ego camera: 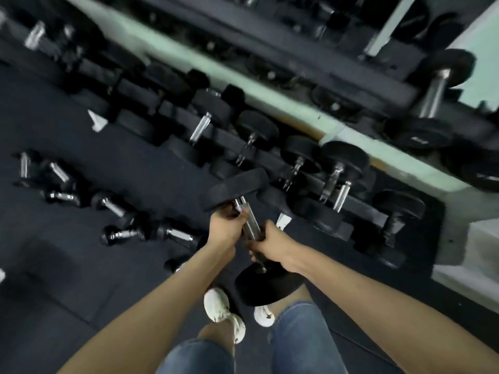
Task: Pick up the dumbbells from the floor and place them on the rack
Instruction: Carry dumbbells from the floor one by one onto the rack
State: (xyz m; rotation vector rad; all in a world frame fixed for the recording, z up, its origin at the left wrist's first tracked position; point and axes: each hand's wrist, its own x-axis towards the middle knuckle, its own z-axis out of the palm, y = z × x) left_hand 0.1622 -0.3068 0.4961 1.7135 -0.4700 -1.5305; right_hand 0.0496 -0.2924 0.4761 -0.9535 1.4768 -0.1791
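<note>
A dumbbell (249,225) was held in the air by both hands and tilted, one black head raised towards the rack (359,205) and the other hung low over white shoes (216,306). The left hand (225,228) was wrapped round the upper part of the chrome handle, fingers curled tight just under the raised head. The right hand (270,242) was closed round the lower part, fingers curled over the bar (their tips were hidden behind it). The two hands were set just beside each other. The rack was seen just beyond, its sloping rails lined with racked dumbbells (343,160) lying side by side. Small dumbbells (172,234) were scattered over the dark floor (81,265) to the left, apart from the held one. Blue jeans (297,333) were seen at the bottom edge. Much of the scene was blurred.
</note>
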